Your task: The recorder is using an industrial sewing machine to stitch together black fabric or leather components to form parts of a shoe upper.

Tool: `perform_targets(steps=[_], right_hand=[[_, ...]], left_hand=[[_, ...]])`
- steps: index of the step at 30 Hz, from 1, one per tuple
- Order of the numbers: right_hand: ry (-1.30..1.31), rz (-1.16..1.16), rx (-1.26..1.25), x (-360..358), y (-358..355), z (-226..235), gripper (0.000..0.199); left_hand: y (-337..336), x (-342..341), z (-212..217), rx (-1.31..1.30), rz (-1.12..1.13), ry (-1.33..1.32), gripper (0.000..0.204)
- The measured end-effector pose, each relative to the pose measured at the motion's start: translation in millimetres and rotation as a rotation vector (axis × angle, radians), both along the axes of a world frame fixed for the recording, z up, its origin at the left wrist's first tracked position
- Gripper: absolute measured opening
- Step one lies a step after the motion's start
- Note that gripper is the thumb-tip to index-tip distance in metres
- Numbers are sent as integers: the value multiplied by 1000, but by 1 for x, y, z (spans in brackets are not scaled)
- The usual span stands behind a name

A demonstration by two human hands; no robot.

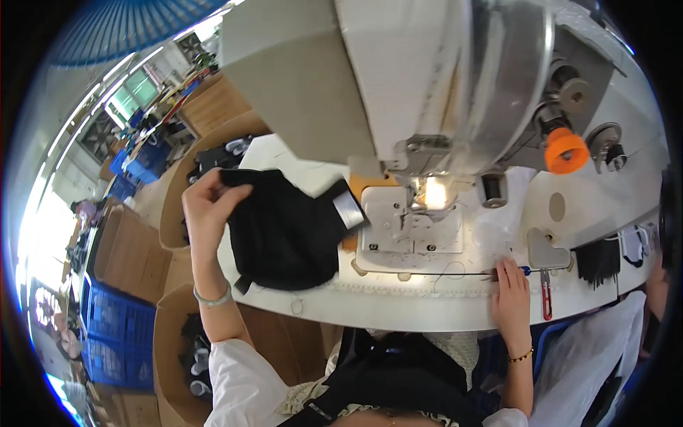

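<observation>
Though unreadable, a white label (348, 210) on black fabric (284, 238).

- In the left hand's (212, 213) grip, the cloth (284, 238) is showing solid black, its label (348, 210) white.
- Right of that grip, the table (427, 313) is showing white and a knob (567, 150) bright orange.
- Below-left of it, crates (117, 334) are showing blue.

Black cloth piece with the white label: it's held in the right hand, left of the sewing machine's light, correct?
Wrong hand: the head view shows the left hand holding the black cloth piece with the white label, left of the sewing machine's light.
</observation>
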State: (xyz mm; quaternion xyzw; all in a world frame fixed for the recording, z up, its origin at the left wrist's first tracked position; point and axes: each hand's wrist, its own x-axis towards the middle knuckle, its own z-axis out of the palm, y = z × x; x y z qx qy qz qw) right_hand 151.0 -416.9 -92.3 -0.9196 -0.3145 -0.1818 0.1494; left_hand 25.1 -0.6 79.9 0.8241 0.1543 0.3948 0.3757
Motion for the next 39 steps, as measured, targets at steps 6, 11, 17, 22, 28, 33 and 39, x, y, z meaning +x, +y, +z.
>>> perform_targets(steps=[6,11,17,22,28,33,39], right_hand=[[-33,53,54,23,-5,-26,22],[336,93,612,14,-3,-8,24],[341,422,506,-14,52,71,27],[499,440,467,-14,66,88,33],[276,524,440,-9,77,99,34],[291,571,386,-3,76,103,35],[271,441,448,4,71,92,30]], left_hand=[[-58,17,-31,-534,-495,443,8],[-81,41,-51,-752,-715,575,15],[-104,56,-56,-780,-764,627,18],[-110,54,-49,-700,-789,653,18],[-114,57,-47,-672,-806,646,16],[-111,59,-47,-607,-795,675,15],[-107,64,-55,-544,-790,696,14]])
